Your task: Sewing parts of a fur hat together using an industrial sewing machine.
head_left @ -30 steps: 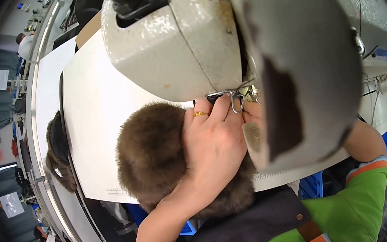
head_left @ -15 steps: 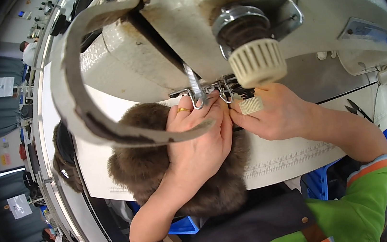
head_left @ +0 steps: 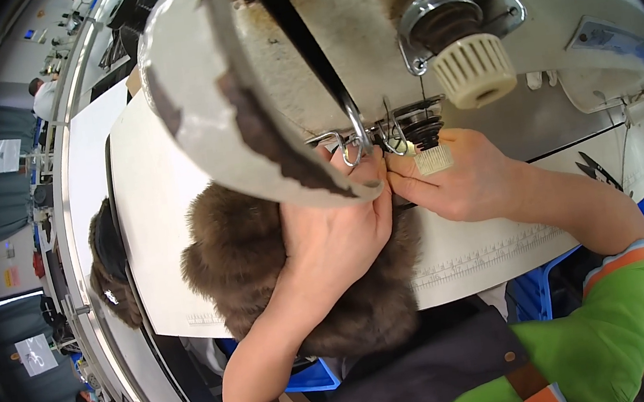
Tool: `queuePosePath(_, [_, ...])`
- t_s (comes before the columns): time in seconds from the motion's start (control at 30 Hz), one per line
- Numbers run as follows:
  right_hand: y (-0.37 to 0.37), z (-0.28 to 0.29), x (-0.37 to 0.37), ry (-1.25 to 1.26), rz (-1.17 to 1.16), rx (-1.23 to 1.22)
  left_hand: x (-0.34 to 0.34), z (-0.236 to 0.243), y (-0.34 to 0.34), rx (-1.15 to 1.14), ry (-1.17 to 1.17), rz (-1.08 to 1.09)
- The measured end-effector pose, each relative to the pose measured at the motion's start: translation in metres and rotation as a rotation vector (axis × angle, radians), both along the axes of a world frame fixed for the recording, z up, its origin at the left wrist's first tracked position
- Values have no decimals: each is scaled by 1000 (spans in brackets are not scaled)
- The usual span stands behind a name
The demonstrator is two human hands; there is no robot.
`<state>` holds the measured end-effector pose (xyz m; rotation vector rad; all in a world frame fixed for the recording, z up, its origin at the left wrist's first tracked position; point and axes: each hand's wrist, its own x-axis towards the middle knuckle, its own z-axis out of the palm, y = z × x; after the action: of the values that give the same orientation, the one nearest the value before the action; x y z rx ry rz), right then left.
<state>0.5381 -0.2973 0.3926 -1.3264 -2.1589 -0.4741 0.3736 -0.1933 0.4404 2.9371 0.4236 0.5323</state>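
Note:
Under the head of a white sewing machine (head_left: pixel 369 58), a brown fur piece (head_left: pixel 234 236) lies bunched on the machine bed and hangs over its front edge. My left hand (head_left: pixel 334 236) rests over the fur, with fingers bent and closed on it close to the needle area. A curved guard arm and wire thread guides (head_left: pixel 356 148) hide part of those fingers. On the right, my right hand (head_left: pixel 460 180) is closed, its thumb and fingertips drawn together against the left fingertips. What it pinches is hidden behind the tension dial (head_left: pixel 433 159).
The curved pale guard arm (head_left: pixel 204 95) crosses above my left hand. Black thread snips (head_left: pixel 598 171) lie at the right of the bed. Another dark fur item (head_left: pixel 111 267) is beyond the left edge. Blue bins (head_left: pixel 534 291) stand below. Other people work far left.
My view has shifted, so the guard arm now covers more of the left hand, hiding the ring seen before. Both hands stay at nearly the same place by the needle area.

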Motion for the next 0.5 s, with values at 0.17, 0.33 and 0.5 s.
queuePosePath(0.17, [0, -7, -1, 58, 12, -14, -1, 2, 5, -47, -20, 4])
queuePosePath(0.33, [-12, 1, -4, 271, 21, -212, -1, 0, 11, -19, -35, -46])
queuePosePath(0.5, [-36, 40, -10, 1321, -69, -944, 3, 2, 10, -31, -27, -13])
